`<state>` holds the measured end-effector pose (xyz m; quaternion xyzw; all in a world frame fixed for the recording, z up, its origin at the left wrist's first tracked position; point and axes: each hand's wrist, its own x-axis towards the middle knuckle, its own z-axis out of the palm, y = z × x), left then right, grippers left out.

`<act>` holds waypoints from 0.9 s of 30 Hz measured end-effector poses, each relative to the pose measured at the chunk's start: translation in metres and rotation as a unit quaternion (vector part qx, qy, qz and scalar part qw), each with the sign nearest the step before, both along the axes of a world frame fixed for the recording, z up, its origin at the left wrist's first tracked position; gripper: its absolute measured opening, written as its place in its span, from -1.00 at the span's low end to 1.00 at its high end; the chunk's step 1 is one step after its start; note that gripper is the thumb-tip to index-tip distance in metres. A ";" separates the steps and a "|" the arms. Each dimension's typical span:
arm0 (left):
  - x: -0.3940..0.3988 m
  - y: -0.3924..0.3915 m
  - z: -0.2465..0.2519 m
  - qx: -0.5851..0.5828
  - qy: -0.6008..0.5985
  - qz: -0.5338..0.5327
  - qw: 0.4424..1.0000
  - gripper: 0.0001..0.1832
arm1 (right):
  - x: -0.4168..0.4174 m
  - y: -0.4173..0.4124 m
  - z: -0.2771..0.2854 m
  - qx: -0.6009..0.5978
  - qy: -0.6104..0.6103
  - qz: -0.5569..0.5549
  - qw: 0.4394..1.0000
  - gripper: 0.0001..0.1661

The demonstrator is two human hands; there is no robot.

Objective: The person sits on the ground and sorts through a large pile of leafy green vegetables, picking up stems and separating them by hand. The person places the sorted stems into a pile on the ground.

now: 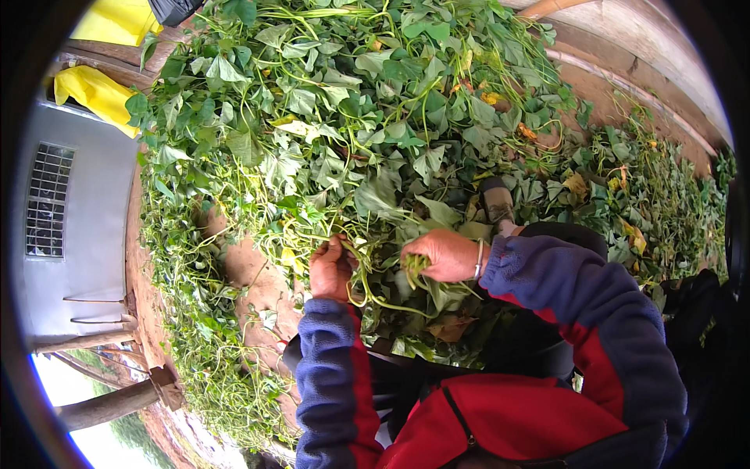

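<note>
My left hand pinches a pale green vine stem between thumb and fingers; the stem curls down and to the right from it. To its right, my right hand, with a metal bangle at the wrist, is closed round a bunch of cut or broken stem ends. Leaves hang below and around that fist. Under and beyond both hands lies a broad heap of leafy green vines, with some yellow and brown leaves among them. The far ends of the held stems are hidden in the foliage.
Bare earth shows between vines at left. Yellow sheets hang at the upper left, above a grey wall with a grated window. A wooden post stands lower left. My shoe rests among leaves. Wooden boards edge the upper right.
</note>
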<state>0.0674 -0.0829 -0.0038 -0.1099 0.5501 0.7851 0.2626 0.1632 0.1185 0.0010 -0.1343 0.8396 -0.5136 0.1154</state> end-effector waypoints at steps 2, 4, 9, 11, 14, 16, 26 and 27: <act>-0.007 -0.011 0.005 0.031 0.032 0.018 0.999 -0.84 | -0.003 0.010 -0.008 0.036 0.051 -0.048 0.997 -0.87; -0.015 -0.023 0.011 -0.031 0.057 0.062 0.996 -0.84 | -0.008 0.024 -0.012 0.086 0.035 -0.108 0.990 -0.88; -0.028 -0.054 0.029 -0.052 0.088 0.118 0.988 -0.87 | -0.023 0.062 -0.007 0.208 -0.002 -0.224 0.952 -0.84; -0.030 -0.061 0.035 -0.065 0.098 0.121 0.986 -0.87 | -0.024 0.070 -0.006 0.217 0.027 -0.257 0.941 -0.81; -0.030 -0.066 0.040 -0.072 0.105 0.128 0.983 -0.87 | -0.025 0.074 -0.007 0.218 0.079 -0.266 0.936 -0.80; -0.030 -0.066 0.040 -0.086 0.103 0.128 0.983 -0.88 | -0.026 0.071 -0.010 0.154 0.077 -0.248 0.953 -0.82; -0.020 -0.053 0.027 -0.104 0.112 0.122 0.981 -0.88 | -0.025 0.039 0.007 -0.121 -0.063 -0.145 0.980 -0.80; -0.018 -0.049 0.027 -0.100 0.113 0.116 0.982 -0.89 | -0.025 0.036 0.010 -0.126 -0.072 -0.134 0.980 -0.80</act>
